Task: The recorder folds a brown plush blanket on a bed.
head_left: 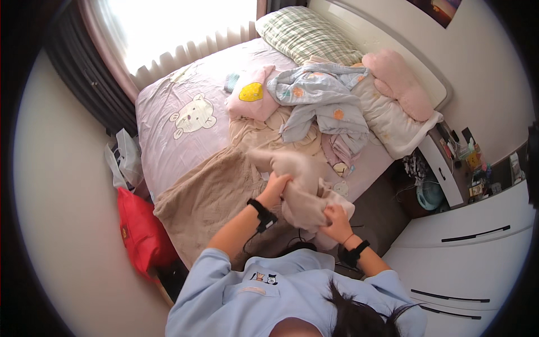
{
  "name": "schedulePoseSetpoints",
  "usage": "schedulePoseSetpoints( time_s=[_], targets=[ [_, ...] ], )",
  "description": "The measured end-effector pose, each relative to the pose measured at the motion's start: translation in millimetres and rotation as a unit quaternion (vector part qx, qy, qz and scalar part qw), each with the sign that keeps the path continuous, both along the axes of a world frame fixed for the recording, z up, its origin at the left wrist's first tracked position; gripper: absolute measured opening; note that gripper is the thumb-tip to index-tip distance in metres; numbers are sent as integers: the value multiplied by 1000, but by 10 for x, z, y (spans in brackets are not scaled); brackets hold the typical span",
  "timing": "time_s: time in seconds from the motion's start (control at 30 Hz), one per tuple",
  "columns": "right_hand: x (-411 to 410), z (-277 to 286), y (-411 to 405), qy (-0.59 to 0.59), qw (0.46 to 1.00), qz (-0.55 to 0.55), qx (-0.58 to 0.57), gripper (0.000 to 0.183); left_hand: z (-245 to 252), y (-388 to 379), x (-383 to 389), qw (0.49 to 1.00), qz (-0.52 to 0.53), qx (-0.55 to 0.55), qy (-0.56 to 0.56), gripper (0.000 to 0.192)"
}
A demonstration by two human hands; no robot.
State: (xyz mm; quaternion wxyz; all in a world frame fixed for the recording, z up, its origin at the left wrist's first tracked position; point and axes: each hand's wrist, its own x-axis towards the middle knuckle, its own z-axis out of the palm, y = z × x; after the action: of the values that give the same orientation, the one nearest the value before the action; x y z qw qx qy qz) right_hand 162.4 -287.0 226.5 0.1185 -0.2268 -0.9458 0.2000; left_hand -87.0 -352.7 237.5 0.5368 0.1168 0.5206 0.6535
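Both of my hands grip a pale beige-pink cloth (301, 198), perhaps a garment, bunched and partly blurred in front of my chest. My left hand (276, 187) pinches its left side, while my right hand (337, 219) clutches it lower on the right. Under the cloth, a brown plush blanket (202, 202) spreads over the near corner of the bed. Just beyond lies a crumpled tan cloth (265, 130). A light blue quilt with orange-slice prints (320, 92) is heaped behind it, beside a folded pink cloth with a yellow patch (250, 92).
A checked pillow (309, 33), a white pillow (385, 122) and a pink plush cushion (398, 84) lie by the headboard. White drawers (459, 252) stand at right, below a cluttered dark top. A red bag (141, 236) and a white plastic bag (124, 162) sit left of the bed.
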Motion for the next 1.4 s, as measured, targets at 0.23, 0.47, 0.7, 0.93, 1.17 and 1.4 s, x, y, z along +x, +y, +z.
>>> schedulePoseSetpoints(
  time_s=[0.23, 0.47, 0.7, 0.93, 1.17, 1.4],
  targets=[
    [-262, -131, 328, 72, 979, -154, -115, 119, 966, 300, -82, 981, 103, 153, 60, 49],
    [-1250, 301, 890, 211, 963, 33, 165, 92, 2237, -160, -439, 925, 204, 315, 56, 45],
    [-2599, 1660, 633, 386, 910, 147, 45, 37, 2761, -1118, -1194, 865, 299, 355, 191, 28],
    [-2531, 2210, 554, 416, 830, 145, 341, 30, 1464, -2421, -856, 826, 433, 295, 207, 47],
    [-1093, -863, 209, -76, 967, 226, 94, 35, -1117, -3803, 890, 893, 402, -116, -166, 31],
    [-873, -1543, 271, -314, 930, 187, -32, 47, -1708, -4916, 887, 759, 604, -177, -166, 30]
  ],
)
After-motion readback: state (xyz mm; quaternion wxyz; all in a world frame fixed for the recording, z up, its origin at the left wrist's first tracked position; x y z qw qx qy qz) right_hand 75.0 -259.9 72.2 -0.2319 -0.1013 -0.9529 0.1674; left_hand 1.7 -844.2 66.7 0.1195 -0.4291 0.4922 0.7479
